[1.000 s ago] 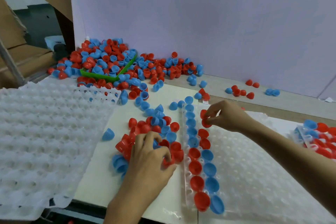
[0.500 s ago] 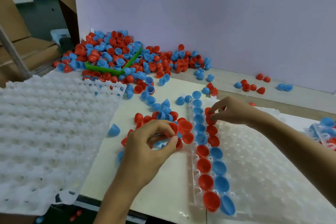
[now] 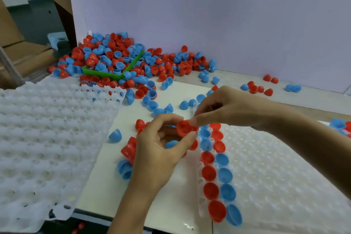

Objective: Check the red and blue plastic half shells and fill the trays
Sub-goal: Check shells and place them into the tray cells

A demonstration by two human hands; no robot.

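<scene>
- Left hand (image 3: 157, 154) raised over the middle of the tabletop (image 3: 171, 201), fingers curled – thumb and forefinger pinch a red plastic half shell (image 3: 185, 127), open side toward the camera.
- Right hand (image 3: 228, 107) comes in from the right edge; its fingers (image 3: 192, 121) are pinched together on the same red shell at its upper right rim. Both hands hold it, just above the far-left corner of the working tray.
- Working tray: white dimpled plastic tray (image 3: 275, 167) at the near right of the tabletop. Two columns along its left edge are filled – red half shells (image 3: 209, 173) in the left column, blue half shells (image 3: 226, 175) in the right, open sides up; near the far end the colours swap.
- Small loose cluster of red and blue shells (image 3: 127, 155) on the tabletop under and left of the left hand; one lone blue shell (image 3: 115, 136) dome-up beside the left stack's edge.
- Stack of empty white dimpled trays (image 3: 47, 138) covers the near left of the tabletop, overhanging the near edge.
- Big mixed pile of red and blue half shells (image 3: 117, 59) at the far left corner against the white backboard (image 3: 209, 15), spilling over a green plastic bin (image 3: 112, 76).
- A few stray shells (image 3: 260, 88) along the far edge at right.
- Another partly filled tray (image 3: 341, 125) cut off at the right edge – contents hard to make out.
</scene>
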